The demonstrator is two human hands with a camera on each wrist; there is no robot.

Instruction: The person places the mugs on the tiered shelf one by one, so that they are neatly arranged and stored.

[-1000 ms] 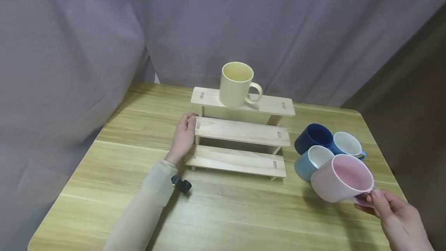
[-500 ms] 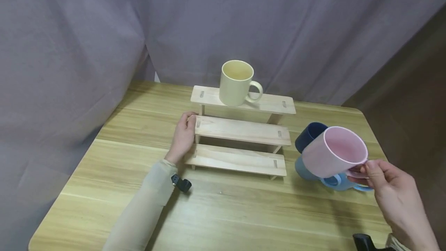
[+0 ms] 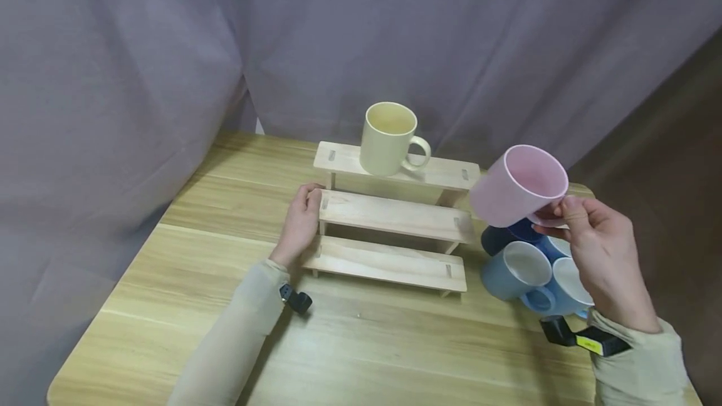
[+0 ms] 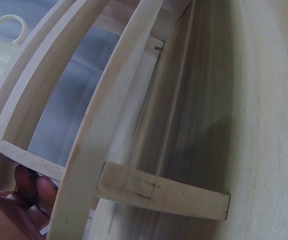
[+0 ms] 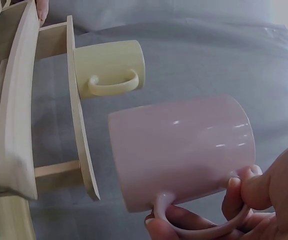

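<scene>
My right hand (image 3: 606, 249) pinches the handle of a pink mug (image 3: 502, 196), holding it tilted in the air right of a three-step wooden rack (image 3: 389, 212). In the right wrist view, the fingers and thumb close round the pink mug's (image 5: 179, 150) handle. A pale yellow mug (image 3: 386, 146) stands upright on the top step, its handle to the right. My left hand (image 3: 299, 221) grips the left end of the rack near the middle step; in the left wrist view its fingers (image 4: 46, 190) curl round the side support. The middle and bottom steps bear nothing.
Several blue mugs cluster on the table right of the rack: a dark blue mug (image 3: 496, 240), partly hidden under the pink one, and light blue mugs, including one in front (image 3: 507, 274). A grey curtain (image 3: 361, 36) hangs behind the wooden table (image 3: 186, 287).
My right hand has raised the pink mug and carried it back and left, from in front of the blue mugs to beside the top step. My left hand has stayed on the rack.
</scene>
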